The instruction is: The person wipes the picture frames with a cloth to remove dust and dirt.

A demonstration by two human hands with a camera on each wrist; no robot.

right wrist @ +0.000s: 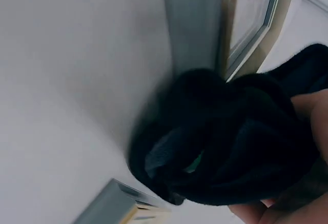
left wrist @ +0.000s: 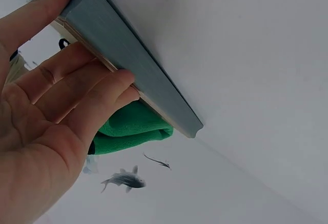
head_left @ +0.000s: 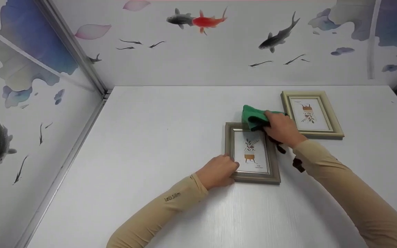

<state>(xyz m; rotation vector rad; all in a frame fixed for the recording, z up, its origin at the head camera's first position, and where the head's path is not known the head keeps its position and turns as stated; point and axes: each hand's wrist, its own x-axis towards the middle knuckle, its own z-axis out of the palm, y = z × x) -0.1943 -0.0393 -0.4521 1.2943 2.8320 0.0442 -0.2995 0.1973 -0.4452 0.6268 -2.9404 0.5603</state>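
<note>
- frame (head_left: 252,151): face up on table (head_left: 150,137), long axis running roughly near to far.
- left hand (head_left: 218,171): nearer, directly on the frame; fingers bent, gripping its near left corner.
- right hand (head_left: 284,128): fingers curled round cloth (head_left: 253,115), which touches the frame's far end; from these fingers, the frame lies leftward and nearer the viewer.

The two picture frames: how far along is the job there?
Done: the left hand grips the near frame around its lower-left corner, seemingly steadying it. In hand: the right hand holds a bunched green cloth at that frame's top edge, apparently wiping. Left: likely its other edges; perhaps the far frame, which neither hand grips, though whether it is already wiped I cannot tell.
</note>
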